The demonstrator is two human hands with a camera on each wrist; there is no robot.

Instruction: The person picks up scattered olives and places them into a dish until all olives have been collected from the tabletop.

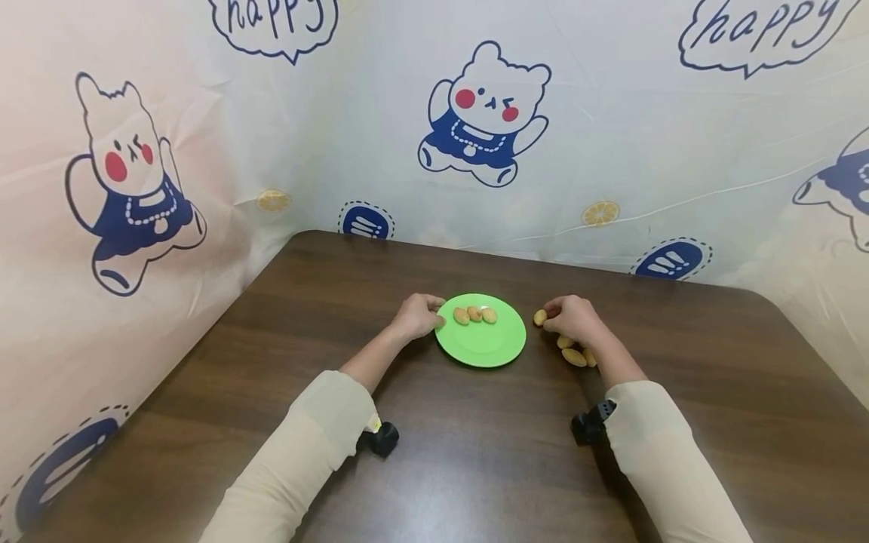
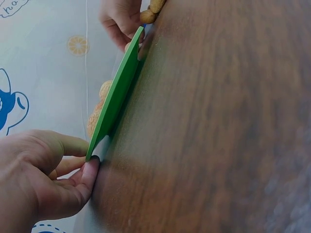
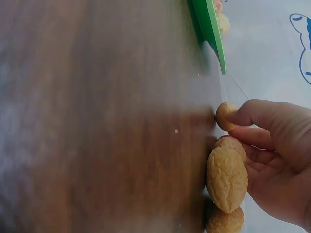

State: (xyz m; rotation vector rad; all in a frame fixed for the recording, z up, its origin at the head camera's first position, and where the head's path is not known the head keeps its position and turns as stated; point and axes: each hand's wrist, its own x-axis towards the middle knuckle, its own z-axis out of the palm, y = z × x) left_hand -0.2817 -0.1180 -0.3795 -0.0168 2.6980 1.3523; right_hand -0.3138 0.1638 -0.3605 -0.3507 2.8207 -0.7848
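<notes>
A light green plate (image 1: 479,348) lies on the brown table, with several tan, wrinkled oval nuts (image 1: 474,314) in a row on its far half. My left hand (image 1: 417,316) pinches the plate's left rim between thumb and fingers, also visible in the left wrist view. To the right of the plate, my right hand (image 1: 574,318) pinches a small tan nut (image 3: 225,115) between thumb and fingertips, low over the tabletop. Under that hand and wrist lie more nuts (image 3: 227,178), partly covered by the hand in the head view.
The dark wood table (image 1: 475,460) has rounded far corners. Behind it and along its sides hangs a pale curtain (image 1: 380,113) printed with cartoon bears. A small black camera (image 1: 384,440) is strapped at the left wrist, another (image 1: 589,427) at the right.
</notes>
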